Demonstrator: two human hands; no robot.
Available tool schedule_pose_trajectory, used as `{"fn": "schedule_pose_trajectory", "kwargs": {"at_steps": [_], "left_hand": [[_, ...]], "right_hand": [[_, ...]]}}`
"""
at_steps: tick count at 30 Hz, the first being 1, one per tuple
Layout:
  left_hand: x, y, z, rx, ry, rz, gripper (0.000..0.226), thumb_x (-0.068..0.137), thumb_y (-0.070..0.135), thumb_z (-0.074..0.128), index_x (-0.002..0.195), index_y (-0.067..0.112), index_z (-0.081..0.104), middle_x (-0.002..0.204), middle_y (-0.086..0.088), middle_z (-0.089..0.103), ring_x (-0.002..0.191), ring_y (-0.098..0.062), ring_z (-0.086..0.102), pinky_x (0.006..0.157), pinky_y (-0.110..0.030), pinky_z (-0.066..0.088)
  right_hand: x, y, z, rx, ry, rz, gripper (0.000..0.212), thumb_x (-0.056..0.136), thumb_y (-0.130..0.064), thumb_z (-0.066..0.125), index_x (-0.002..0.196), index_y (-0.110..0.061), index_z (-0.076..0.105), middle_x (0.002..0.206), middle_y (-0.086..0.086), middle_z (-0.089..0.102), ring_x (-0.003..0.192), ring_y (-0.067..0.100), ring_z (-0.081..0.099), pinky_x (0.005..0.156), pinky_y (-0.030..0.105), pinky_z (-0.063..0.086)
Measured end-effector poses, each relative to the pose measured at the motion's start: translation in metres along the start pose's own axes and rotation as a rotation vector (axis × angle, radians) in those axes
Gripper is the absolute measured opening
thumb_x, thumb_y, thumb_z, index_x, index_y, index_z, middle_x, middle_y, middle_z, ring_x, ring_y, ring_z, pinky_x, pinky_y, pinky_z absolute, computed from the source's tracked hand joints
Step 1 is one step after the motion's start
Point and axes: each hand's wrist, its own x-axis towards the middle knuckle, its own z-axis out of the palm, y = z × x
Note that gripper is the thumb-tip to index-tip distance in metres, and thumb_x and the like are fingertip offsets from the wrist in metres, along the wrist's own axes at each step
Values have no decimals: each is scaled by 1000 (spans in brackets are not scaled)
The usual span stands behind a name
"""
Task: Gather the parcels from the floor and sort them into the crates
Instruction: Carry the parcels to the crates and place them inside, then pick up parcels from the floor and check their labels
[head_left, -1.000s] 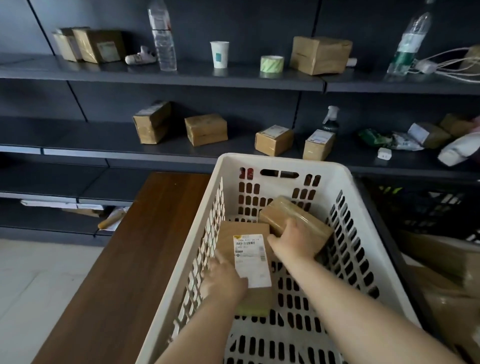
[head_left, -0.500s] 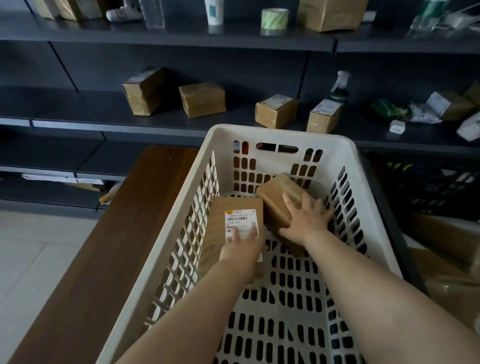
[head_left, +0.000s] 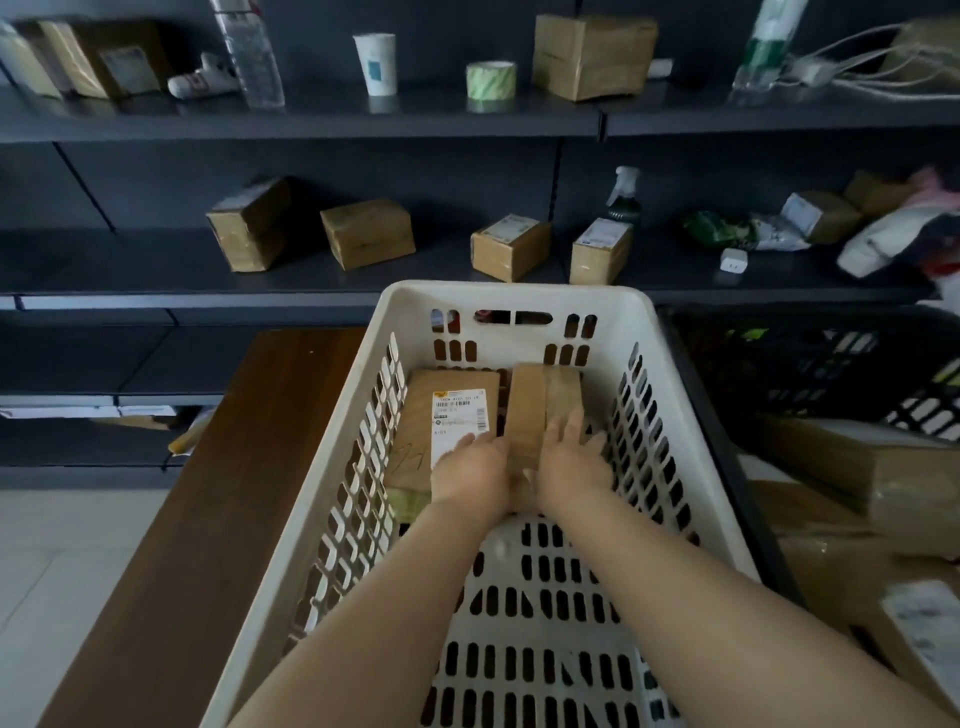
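Both forearms are stretched forward and down into the white crate (head_left: 680, 395), converging toward its far end. The left hand (head_left: 470, 470) is laid palm-down on the near end of the labelled parcel (head_left: 447, 415), fingers extended over the white label; no curl round the parcel is seen. The right hand (head_left: 569, 457) is set beside it, fingers straight and slightly spread, resting against the near end of the plain parcel (head_left: 540, 400); nothing is grasped by it. The two parcels are lain side by side on the crate floor at its far end, the labelled one toward the far left corner, the plain one just right of it, close to touching. The crate is carried on a brown bench (head_left: 208, 519), along its right edge. A black crate (head_left: 810, 364) is seen just right of the white one, with brown parcels in it. More parcels are kept on dark shelves (head_left: 311, 283) behind.
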Motion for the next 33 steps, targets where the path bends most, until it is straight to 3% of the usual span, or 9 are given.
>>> {"fn": "schedule_pose_trajectory", "kwargs": {"at_steps": [2, 4, 8, 11, 15, 20, 24, 28, 33], "left_hand": [[-7, 16, -23, -56, 82, -7, 32, 86, 10, 47, 117, 18, 52, 116, -4, 58, 106, -23, 53, 82, -37, 49], [-14, 37, -46, -97, 161, 7, 29, 88, 12, 45, 115, 17, 54, 111, -4, 60, 96, -23, 57, 74, -35, 50], [-29, 106, -85, -209, 298, 78, 39, 87, 21, 48, 126, 23, 49, 125, -2, 58, 110, -22, 56, 86, -35, 48], [-45, 193, -104, -322, 423, 185, 34, 88, 26, 50, 122, 26, 52, 121, 2, 60, 106, -19, 58, 80, -31, 46], [-70, 336, -93, -415, 448, 426, 31, 87, 26, 52, 118, 23, 55, 117, 0, 61, 104, -20, 59, 77, -29, 44], [-97, 513, -35, -417, 290, 586, 39, 88, 31, 53, 126, 24, 49, 123, 1, 57, 109, -19, 56, 84, -33, 48], [-96, 617, 18, -388, 127, 618, 39, 87, 30, 53, 125, 21, 49, 120, -2, 57, 108, -24, 56, 86, -40, 50], [-67, 690, 74, -305, -76, 550, 42, 87, 32, 51, 128, 22, 45, 127, -4, 53, 110, -24, 53, 91, -41, 48], [5, 748, 144, -313, -173, 444, 43, 88, 29, 49, 130, 23, 44, 129, -2, 54, 113, -23, 52, 92, -34, 45]], "right_hand": [[-9, 6, -21, 0, -23, 1, 86, 89, -31, 56, 149, -17, -5, 157, 13, -8, 141, 41, 2, 106, 50, 34], [-23, 18, -49, 110, -17, -21, 84, 85, -27, 61, 149, -19, 8, 155, 10, 13, 141, 33, 14, 107, 47, 31], [-72, 79, -115, 255, 313, -195, 58, 86, -21, 56, 139, -20, 34, 139, 4, 42, 122, 26, 43, 91, 39, 43], [-118, 158, -154, 311, 529, -240, 50, 87, -25, 53, 135, -20, 39, 132, 3, 48, 118, 25, 46, 86, 39, 45], [-170, 298, -170, 374, 696, -139, 50, 85, -25, 55, 132, -20, 42, 129, 2, 50, 118, 23, 47, 87, 38, 47], [-223, 487, -154, 480, 719, 125, 53, 81, -27, 62, 131, -21, 45, 129, 1, 53, 114, 22, 52, 85, 32, 46], [-242, 609, -131, 582, 676, 280, 55, 80, -26, 67, 130, -17, 47, 125, 5, 55, 109, 23, 54, 80, 28, 41], [-234, 703, -98, 673, 559, 406, 67, 78, -30, 71, 136, -18, 40, 133, 5, 49, 118, 23, 51, 87, 30, 42], [-187, 810, -60, 678, 397, 479, 76, 74, -32, 73, 138, -15, 37, 134, 7, 46, 120, 23, 47, 83, 22, 34]]}}
